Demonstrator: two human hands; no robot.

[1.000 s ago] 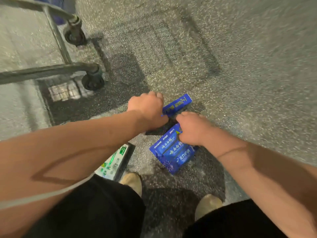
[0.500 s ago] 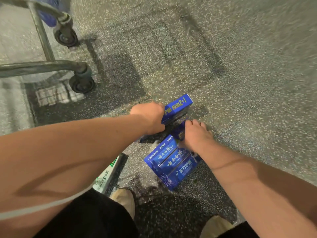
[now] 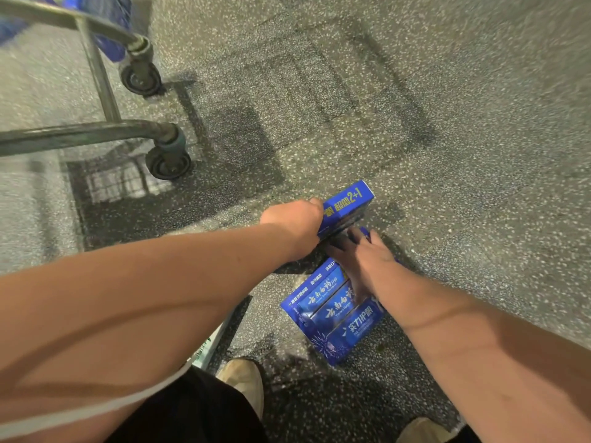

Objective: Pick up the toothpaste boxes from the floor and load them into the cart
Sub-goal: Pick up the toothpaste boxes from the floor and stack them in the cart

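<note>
My left hand (image 3: 295, 220) grips a blue toothpaste box (image 3: 347, 204) marked "2+1", held just above the speckled floor. Directly below it, my right hand (image 3: 363, 262) lies spread with fingers reaching under that box and across the far end of a second blue toothpaste box (image 3: 332, 318), which lies flat on the floor in front of my feet. A green and white toothpaste box (image 3: 208, 346) lies on the floor at the left, mostly hidden under my left forearm. The metal cart (image 3: 105, 129) stands at the upper left; only its lower frame and wheels show.
Two cart wheels (image 3: 169, 161) rest on the floor to the left of the boxes. My beige shoes (image 3: 244, 383) are at the bottom edge. Speckled floor (image 3: 447, 139) stretches open to the right and beyond the boxes.
My left hand has raised the "2+1" box a little. My right hand has shifted from the top of the lower blue box toward its far end, with fingers spread under the lifted one.
</note>
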